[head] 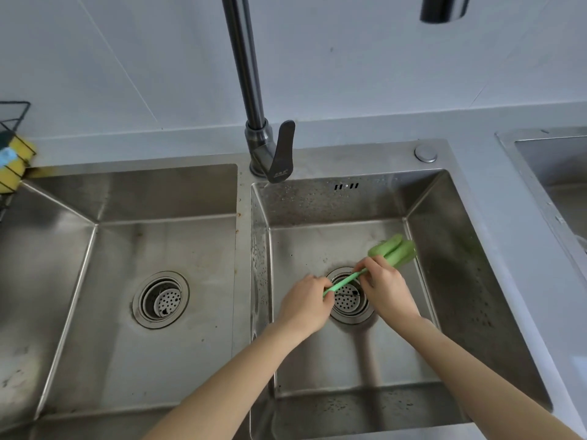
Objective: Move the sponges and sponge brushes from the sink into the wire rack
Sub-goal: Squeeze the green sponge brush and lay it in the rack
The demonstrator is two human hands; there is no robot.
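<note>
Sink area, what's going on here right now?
A person holds a green sponge brush over the drain of the right sink basin. The left hand pinches the handle's end and the right hand grips it near the sponge head. The wire rack at far left already holds yellow sponges. The left basin holds no sponges.

A dark faucet (254, 90) rises beyond both hands; round drain strainers sit under the hands (349, 303) and left of them (161, 299).
</note>
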